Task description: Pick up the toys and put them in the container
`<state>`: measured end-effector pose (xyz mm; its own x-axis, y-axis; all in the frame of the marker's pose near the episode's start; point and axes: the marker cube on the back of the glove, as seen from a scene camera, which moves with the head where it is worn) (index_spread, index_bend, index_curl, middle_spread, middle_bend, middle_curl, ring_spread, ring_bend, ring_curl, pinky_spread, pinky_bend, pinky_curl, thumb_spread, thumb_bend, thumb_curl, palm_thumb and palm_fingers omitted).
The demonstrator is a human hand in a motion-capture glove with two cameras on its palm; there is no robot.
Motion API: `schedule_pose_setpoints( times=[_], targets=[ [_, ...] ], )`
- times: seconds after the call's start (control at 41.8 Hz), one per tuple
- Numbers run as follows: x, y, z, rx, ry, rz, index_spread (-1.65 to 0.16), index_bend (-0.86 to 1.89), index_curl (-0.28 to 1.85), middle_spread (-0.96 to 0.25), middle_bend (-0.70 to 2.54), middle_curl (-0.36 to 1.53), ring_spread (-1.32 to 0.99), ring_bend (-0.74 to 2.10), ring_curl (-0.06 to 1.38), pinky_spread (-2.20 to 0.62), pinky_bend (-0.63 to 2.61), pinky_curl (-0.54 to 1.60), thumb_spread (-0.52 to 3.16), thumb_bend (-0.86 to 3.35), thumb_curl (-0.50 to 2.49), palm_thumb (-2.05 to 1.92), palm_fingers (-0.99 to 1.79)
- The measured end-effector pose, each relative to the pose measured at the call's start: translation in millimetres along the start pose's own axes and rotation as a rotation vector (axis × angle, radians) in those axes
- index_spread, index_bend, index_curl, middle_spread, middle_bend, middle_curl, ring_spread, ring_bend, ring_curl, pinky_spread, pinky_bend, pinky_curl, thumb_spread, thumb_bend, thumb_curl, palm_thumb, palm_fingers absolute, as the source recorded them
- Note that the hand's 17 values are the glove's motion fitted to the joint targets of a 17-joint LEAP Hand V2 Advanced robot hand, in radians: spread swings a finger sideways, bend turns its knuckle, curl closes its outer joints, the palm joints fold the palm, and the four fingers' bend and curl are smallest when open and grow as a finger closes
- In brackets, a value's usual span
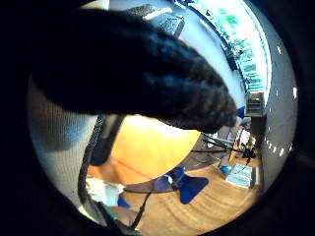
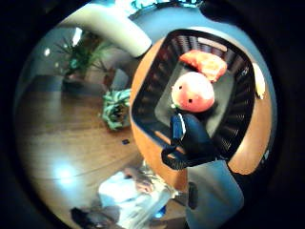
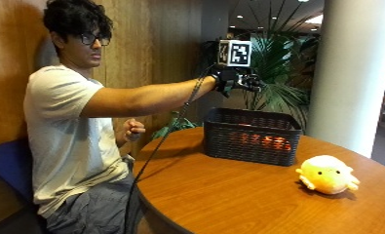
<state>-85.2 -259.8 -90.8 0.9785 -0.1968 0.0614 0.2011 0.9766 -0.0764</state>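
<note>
We start with the one toy left out: the yellow plush (image 3: 327, 180) lies on the table (image 3: 231, 200) at the lower right of the outside view, near the black basket (image 3: 252, 135) but apart from it and on the side away from the person. Inside the basket, the thumb-side palm view shows a round pink-orange plush (image 2: 192, 92) at the centre of the frame with a flatter orange toy (image 2: 204, 65) just above it, lying against the basket wall. Our gloved right hand (image 3: 237, 78) hangs high over the basket, upper centre of the outside frame, holding nothing; its fingers look loosely curled, with one fingertip (image 2: 188, 138) showing over the basket rim. The bare hand is fisted near the chest

We judge the risks like this. The yellow plush sits far across the table, so the reach passes over or around the basket; a low sleeve or wrist could catch the rim and shove the basket. The plush looks soft and rounded, so a shallow pinch might slip off. It also lies fairly near the table's far edge, where a nudge could send it off
</note>
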Motion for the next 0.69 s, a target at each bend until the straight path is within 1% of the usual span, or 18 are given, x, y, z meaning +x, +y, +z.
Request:
schedule_pose_setpoints(
  times=[0.192, 0.383, 0.527, 0.694],
  targets=[
    [5, 8, -1, 0.01, -0.006, 0.005, -0.28, 0.18, 0.4, 0.01, 0.15, 0.3, 0.07, 0.18, 0.38, 0.1, 1.09, 0.31, 1.34, -0.01, 0.44, 0.35, -0.08],
    [28, 23, 7, 0.004, -0.002, 0.005, -0.28, 0.18, 0.4, 0.0, 0.15, 0.29, 0.07, 0.18, 0.37, 0.1, 1.07, 0.31, 1.34, -0.01, 0.43, 0.35, -0.08],
    [40, 33, 15, -0.011, 0.001, 0.046, -0.28, 0.18, 0.41, 0.0, 0.16, 0.28, 0.07, 0.18, 0.36, 0.1, 1.06, 0.31, 1.34, -0.01, 0.42, 0.35, -0.07],
    [53, 48, 19, 0.006, -0.038, 0.05, -0.28, 0.19, 0.41, 0.0, 0.15, 0.28, 0.06, 0.18, 0.35, 0.1, 1.04, 0.31, 1.34, -0.01, 0.41, 0.34, -0.07]
  ],
)
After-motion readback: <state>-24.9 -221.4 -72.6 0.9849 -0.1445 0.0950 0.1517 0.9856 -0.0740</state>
